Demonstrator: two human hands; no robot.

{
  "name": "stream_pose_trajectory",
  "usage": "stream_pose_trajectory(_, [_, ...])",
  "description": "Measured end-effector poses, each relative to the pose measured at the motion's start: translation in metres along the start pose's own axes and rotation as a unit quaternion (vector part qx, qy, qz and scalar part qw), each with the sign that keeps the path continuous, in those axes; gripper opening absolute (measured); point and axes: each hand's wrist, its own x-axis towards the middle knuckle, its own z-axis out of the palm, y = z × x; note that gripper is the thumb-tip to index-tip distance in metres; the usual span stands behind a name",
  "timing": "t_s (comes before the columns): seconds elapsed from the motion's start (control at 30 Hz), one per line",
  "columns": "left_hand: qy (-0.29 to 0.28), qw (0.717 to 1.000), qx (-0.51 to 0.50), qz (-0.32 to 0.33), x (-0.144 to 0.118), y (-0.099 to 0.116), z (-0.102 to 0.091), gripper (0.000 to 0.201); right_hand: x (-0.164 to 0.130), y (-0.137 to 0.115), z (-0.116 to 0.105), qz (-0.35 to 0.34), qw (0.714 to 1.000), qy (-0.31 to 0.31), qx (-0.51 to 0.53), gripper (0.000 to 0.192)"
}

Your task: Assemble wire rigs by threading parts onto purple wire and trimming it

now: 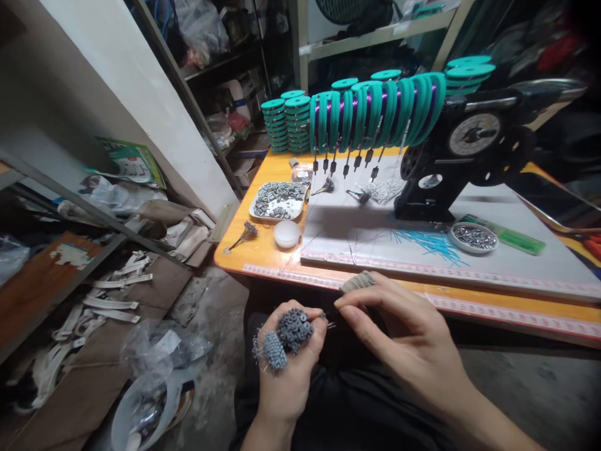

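Observation:
My left hand (288,369) is closed around a bundle of small dark grey ring-ended parts (295,329). A second cluster with a beaded, light blue-grey face (275,351) shows beside it, and fine wire ends stick out at its left. One small grey part (323,315) sits at my left thumb tip, with thin pins or leads pointing right. Close by on the right, my right hand (404,332) has thumb and fingers pinched together; what they grip, if anything, is too small to make out. A beige cloth-like wrap (357,282) covers a fingertip of that hand.
Beyond my hands, a black winding machine (436,163) carries green spools (375,116) on a white board (347,241). A tray of grey parts (279,200), a round white container (287,234), a dish of metal bits (474,238) and blue strips (429,245) lie around it.

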Motion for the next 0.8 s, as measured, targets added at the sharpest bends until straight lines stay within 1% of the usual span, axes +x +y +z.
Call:
stream_pose_trajectory(0.1, [-0.013, 0.994, 0.055, 0.095, 0.002, 0.005, -0.004, 0.009, -0.002, 0.001, -0.001, -0.003, 1.000, 0.012, -0.011, 0.010])
stream_pose_trajectory(0.17, [-0.016, 0.981, 0.109, 0.161, 0.003, 0.009, -0.007, 0.004, -0.003, 0.001, -0.002, -0.010, 1.000, 0.010, -0.027, 0.011])
stream_pose_trajectory(0.27, [-0.010, 0.955, 0.169, 0.243, 0.002, 0.011, -0.011, 0.012, -0.003, 0.000, -0.001, -0.028, 0.998, 0.012, -0.046, 0.014])
stream_pose_trajectory(0.37, [-0.015, 0.935, 0.197, 0.294, 0.001, 0.008, -0.015, 0.019, -0.003, 0.000, -0.002, -0.049, 0.997, 0.014, -0.059, 0.016])
stream_pose_trajectory(0.53, [-0.017, 0.921, 0.211, 0.328, -0.001, 0.005, -0.017, 0.020, -0.003, 0.001, -0.002, -0.052, 0.996, 0.006, -0.068, 0.016])
stream_pose_trajectory(0.67, [-0.021, 0.921, 0.217, 0.322, -0.001, 0.005, -0.018, 0.020, -0.004, 0.002, -0.002, -0.055, 0.995, 0.006, -0.078, 0.016])
stream_pose_trajectory(0.8, [-0.028, 0.919, 0.222, 0.324, -0.002, 0.004, -0.019, 0.023, -0.006, 0.002, -0.002, -0.077, 0.992, 0.002, -0.104, 0.018])
